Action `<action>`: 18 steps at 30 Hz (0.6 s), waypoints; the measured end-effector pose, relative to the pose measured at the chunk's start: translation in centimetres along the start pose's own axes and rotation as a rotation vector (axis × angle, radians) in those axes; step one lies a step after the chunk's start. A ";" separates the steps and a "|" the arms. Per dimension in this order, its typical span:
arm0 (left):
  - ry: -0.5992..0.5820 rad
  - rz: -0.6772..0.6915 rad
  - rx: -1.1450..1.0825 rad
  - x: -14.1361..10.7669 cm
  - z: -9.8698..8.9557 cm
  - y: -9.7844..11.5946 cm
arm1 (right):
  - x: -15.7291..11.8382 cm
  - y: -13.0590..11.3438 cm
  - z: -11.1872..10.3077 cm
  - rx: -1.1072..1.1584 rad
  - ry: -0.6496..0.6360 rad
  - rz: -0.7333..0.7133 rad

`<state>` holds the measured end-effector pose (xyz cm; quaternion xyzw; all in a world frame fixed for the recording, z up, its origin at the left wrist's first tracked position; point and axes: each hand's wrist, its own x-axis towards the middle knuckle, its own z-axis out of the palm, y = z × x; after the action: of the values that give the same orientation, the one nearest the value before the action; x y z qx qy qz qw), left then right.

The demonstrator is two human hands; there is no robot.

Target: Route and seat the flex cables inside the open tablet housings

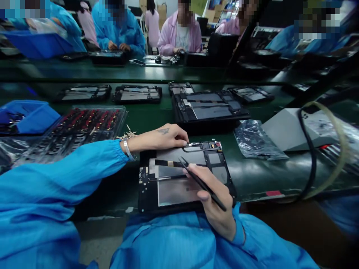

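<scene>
An opened tablet [174, 190] lies in front of me at the table's near edge, its inner boards, flat cables and grey plates showing. My right hand [215, 194] grips black tweezers [206, 185], whose tips point up and left over the tablet's middle, slightly apart. At the tablet's far edge, beside a small circuit board [206, 145], my left hand [169, 137] is closed with its fingertips pressed down. Whatever those fingers pinch is hidden under them. A dark flat cable [164, 163] crosses the tablet left of the tweezer tips.
Behind the tablet stands a stack of opened tablets [207, 106], with several more along the belt. Left are a clear tray of small red and black parts [92, 119] and a blue bin [39, 114]. A silvery bag [258, 140] and looped hose [343, 149] lie right. Co-workers sit opposite.
</scene>
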<state>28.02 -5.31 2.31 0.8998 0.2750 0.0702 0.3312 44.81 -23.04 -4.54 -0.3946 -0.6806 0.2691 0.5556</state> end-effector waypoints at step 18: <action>0.283 -0.078 -0.646 -2.8 -0.5 3.8 | 2.3 -0.5 -8.5 -0.433 0.032 -0.403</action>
<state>27.24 -8.91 5.26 0.7188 0.3159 0.2650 0.5597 52.78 -21.99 -0.85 -0.3651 -0.7781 -0.0042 0.5112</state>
